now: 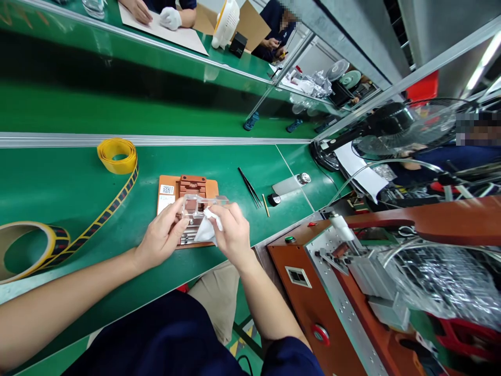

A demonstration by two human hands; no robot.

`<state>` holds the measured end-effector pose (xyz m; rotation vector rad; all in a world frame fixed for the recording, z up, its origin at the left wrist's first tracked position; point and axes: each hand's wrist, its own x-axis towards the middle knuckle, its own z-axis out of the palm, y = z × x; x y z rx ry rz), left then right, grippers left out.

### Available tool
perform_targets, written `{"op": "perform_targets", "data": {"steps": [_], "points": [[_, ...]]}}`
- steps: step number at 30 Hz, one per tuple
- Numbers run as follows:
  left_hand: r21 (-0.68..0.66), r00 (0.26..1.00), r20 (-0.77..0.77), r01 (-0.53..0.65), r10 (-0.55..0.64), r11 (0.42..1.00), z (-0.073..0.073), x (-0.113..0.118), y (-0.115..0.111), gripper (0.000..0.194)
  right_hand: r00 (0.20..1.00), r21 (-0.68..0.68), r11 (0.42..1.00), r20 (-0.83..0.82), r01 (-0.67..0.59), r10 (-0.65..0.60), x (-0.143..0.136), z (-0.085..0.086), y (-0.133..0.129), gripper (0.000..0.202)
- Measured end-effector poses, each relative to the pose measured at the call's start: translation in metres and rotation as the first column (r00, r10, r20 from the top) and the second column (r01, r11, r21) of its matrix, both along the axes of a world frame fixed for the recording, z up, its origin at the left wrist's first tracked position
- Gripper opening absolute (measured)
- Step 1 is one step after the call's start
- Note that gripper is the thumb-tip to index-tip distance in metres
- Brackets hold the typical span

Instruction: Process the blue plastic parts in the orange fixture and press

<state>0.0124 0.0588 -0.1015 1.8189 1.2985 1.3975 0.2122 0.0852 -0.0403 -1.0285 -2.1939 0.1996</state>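
My left hand (162, 235) grips a clear plastic part (191, 206) by its left side, fingers closed on its edge. My right hand (233, 232) pinches a white cloth (204, 230) and presses it near the clear part's right side. Both hands hover over a reddish-brown fixture (192, 184) on an orange-brown base plate (167, 180) with a printed code label. The fixture's middle is partly hidden by the hands and the clear part. Right of the fixture lie black tweezers (249, 186) and a thin brass-coloured rod (265, 206).
A yellow roll of tape (117, 156) unwinds to a larger reel (29, 250) at left. Right of the tweezers lie a bottle (289, 185) and a small black cap (274, 199). A fan (399, 125) and an orange-brown machine (313, 282) stand at right. Other people sit across the bench.
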Motion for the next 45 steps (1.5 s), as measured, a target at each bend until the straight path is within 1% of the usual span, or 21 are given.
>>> {"op": "perform_targets", "data": {"steps": [2,3,4,5,8,10,12,14,19,23,28,32,34,37,39,41,42,43,45], "points": [[-0.016,1.000,0.008,0.004,-0.003,1.000,-0.001,0.000,0.000,0.051,0.992,-0.050,0.996,-0.106,-0.079,0.074,0.003,-0.009,-0.009,0.016],[-0.007,1.000,0.006,0.006,-0.006,1.000,-0.001,0.000,0.000,0.052,0.983,-0.081,0.990,-0.151,-0.118,0.105,0.005,-0.012,-0.015,0.016],[0.016,1.000,-0.002,0.010,-0.010,1.000,0.000,0.000,-0.001,0.052,0.975,-0.112,0.985,-0.191,-0.133,0.110,0.008,-0.014,-0.021,0.015],[0.048,1.000,-0.016,0.018,-0.017,0.999,0.000,0.000,-0.001,0.053,0.971,-0.141,0.983,-0.226,-0.117,0.083,0.011,-0.015,-0.027,0.014],[0.123,0.997,-0.066,0.037,-0.029,0.992,0.003,0.000,-0.002,0.055,0.945,-0.185,0.981,-0.309,0.051,-0.108,0.020,-0.013,-0.037,0.012],[0.140,0.996,-0.090,0.033,-0.021,0.990,0.006,-0.001,-0.002,0.055,0.928,-0.183,0.973,-0.318,0.143,-0.196,0.024,-0.009,-0.039,0.011],[0.151,0.995,-0.104,0.025,-0.010,0.988,0.008,-0.002,-0.002,0.054,0.925,-0.167,0.969,-0.305,0.183,-0.227,0.026,-0.006,-0.038,0.012],[0.156,0.994,-0.105,0.024,-0.007,0.987,0.008,-0.002,-0.002,0.053,0.930,-0.146,0.969,-0.283,0.199,-0.233,0.026,-0.003,-0.038,0.015],[0.157,0.996,-0.090,0.028,-0.014,0.987,0.007,0.000,-0.002,0.054,0.955,-0.089,0.982,-0.234,0.168,-0.185,0.020,0.002,-0.038,0.020],[0.147,0.997,-0.070,0.027,-0.017,0.989,0.007,0.000,-0.002,0.054,0.954,-0.047,0.986,-0.247,0.161,-0.168,0.013,0.003,-0.032,0.022],[0.109,0.998,-0.040,0.046,-0.042,0.993,0.007,0.000,-0.002,0.057,0.957,0.025,0.987,-0.247,0.161,-0.150,-0.001,-0.002,-0.026,0.025],[0.123,0.998,-0.059,0.028,-0.021,0.992,0.003,-0.001,-0.003,0.059,0.966,0.064,0.977,-0.174,0.206,-0.192,-0.020,-0.006,-0.023,0.023],[0.139,0.998,-0.067,0.025,-0.016,0.990,0.001,-0.002,-0.003,0.060,0.972,0.118,0.972,-0.144,0.204,-0.187,-0.029,-0.009,-0.020,0.022],[0.125,0.998,-0.065,0.024,-0.016,0.992,0.000,-0.002,-0.002,0.059,0.975,0.230,0.958,-0.177,0.172,-0.132,-0.035,-0.016,-0.015,0.024],[0.101,0.998,-0.052,0.027,-0.022,0.995,0.000,-0.002,-0.001,0.058,0.978,0.276,0.957,-0.206,0.087,-0.030,-0.034,-0.023,-0.016,0.028],[0.085,0.999,-0.045,0.033,-0.029,0.996,0.000,-0.002,-0.001,0.058,0.973,0.267,0.963,-0.211,-0.030,0.089,-0.028,-0.030,-0.022,0.031],[0.083,0.998,-0.049,0.033,-0.029,0.996,0.000,-0.002,-0.001,0.058,0.969,0.237,0.969,-0.217,-0.067,0.120,-0.024,-0.032,-0.025,0.030],[0.085,0.998,-0.059,0.031,-0.026,0.996,0.000,-0.003,-0.002,0.058,0.966,0.197,0.977,-0.228,-0.076,0.121,-0.019,-0.033,-0.029,0.029],[0.093,0.996,-0.085,0.021,-0.013,0.995,0.000,-0.003,-0.002,0.058,0.966,0.117,0.993,-0.256,-0.013,0.043,-0.007,-0.031,-0.035,0.025]]}}
